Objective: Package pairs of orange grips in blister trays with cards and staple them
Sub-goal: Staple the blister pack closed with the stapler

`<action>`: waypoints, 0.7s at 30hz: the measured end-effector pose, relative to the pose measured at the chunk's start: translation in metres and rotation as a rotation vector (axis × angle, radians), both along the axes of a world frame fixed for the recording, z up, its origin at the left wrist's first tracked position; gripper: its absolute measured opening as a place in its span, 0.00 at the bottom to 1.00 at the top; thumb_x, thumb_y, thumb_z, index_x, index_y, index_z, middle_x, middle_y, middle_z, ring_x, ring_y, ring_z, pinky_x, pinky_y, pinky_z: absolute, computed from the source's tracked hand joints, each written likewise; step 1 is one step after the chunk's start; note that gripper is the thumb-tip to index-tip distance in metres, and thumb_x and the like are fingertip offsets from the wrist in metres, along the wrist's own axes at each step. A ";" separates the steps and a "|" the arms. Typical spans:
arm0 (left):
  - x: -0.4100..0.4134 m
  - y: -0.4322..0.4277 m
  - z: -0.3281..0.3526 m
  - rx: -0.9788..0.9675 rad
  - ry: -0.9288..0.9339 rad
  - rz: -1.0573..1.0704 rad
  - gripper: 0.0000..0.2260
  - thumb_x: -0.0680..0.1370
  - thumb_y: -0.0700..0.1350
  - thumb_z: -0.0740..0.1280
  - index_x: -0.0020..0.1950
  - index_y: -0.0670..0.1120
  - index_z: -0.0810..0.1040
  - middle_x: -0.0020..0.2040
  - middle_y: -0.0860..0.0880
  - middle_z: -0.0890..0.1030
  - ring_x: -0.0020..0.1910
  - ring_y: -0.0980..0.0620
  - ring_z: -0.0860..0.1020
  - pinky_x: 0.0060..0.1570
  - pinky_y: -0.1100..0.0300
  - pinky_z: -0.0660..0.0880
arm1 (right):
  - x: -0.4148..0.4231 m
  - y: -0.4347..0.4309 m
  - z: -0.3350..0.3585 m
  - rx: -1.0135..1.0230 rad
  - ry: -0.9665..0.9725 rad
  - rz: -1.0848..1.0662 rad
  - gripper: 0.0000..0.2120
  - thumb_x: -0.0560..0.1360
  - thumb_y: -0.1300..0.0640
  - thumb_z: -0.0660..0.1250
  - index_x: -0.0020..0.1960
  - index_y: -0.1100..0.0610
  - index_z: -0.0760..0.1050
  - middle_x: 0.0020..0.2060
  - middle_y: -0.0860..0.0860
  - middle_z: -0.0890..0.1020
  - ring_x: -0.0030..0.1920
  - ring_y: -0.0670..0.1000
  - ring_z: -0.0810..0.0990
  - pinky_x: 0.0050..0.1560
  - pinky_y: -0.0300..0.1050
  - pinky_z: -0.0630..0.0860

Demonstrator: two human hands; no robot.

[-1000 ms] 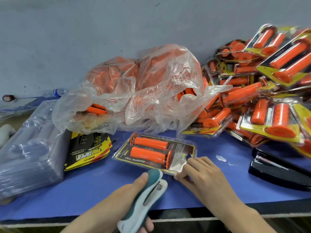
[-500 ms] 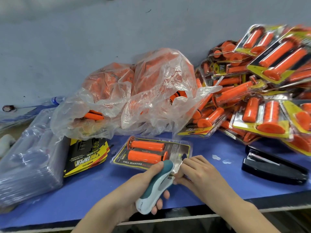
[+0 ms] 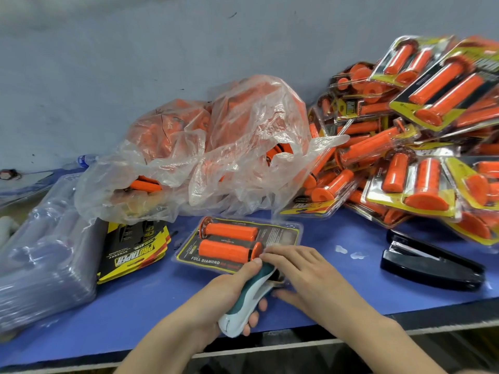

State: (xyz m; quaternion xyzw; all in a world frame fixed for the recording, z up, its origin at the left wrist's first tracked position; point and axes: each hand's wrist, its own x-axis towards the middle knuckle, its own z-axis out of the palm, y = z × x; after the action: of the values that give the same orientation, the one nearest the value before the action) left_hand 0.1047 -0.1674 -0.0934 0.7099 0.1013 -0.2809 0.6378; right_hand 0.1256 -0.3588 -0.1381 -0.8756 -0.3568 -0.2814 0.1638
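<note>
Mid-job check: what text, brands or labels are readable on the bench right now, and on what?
"FULL DIAMOND": card inside the front blister pack; the red words after it are blurred.
"PROTAPER": top of the loose card stack, turned sideways.
Small print on both cards: too small to read.
Finished packs pile: lettering blurred.
Teal stapler, black stapler: no text visible.

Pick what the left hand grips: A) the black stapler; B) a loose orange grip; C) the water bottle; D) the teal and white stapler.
D: the left hand curls round the teal and white stapler at the blister pack's near edge; the black stapler lies apart, untouched.
</note>
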 end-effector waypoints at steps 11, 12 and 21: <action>0.004 0.000 0.002 -0.051 0.021 -0.032 0.25 0.73 0.63 0.68 0.50 0.40 0.81 0.38 0.41 0.79 0.27 0.47 0.75 0.23 0.61 0.72 | 0.005 0.001 -0.004 0.038 -0.063 0.016 0.22 0.67 0.51 0.78 0.57 0.54 0.77 0.52 0.46 0.81 0.53 0.47 0.80 0.62 0.40 0.70; 0.004 0.001 0.004 -0.072 0.033 -0.051 0.25 0.74 0.63 0.68 0.52 0.41 0.81 0.39 0.40 0.79 0.28 0.47 0.75 0.24 0.61 0.72 | 0.004 0.001 -0.002 0.040 -0.065 0.006 0.23 0.69 0.48 0.76 0.60 0.53 0.76 0.54 0.46 0.81 0.54 0.46 0.79 0.62 0.40 0.70; -0.008 0.094 0.022 0.685 -0.233 -0.209 0.27 0.63 0.75 0.68 0.50 0.56 0.80 0.40 0.56 0.84 0.35 0.57 0.81 0.36 0.63 0.74 | 0.006 0.002 -0.003 0.060 -0.115 -0.121 0.12 0.68 0.58 0.79 0.50 0.53 0.83 0.45 0.47 0.82 0.43 0.51 0.82 0.47 0.44 0.80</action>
State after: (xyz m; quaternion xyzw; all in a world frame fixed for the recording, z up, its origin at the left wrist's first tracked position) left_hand 0.0969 -0.0733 -0.0715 0.9158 0.0432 -0.2114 0.3387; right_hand 0.1320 -0.3568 -0.1409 -0.8726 -0.3035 -0.3511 0.1520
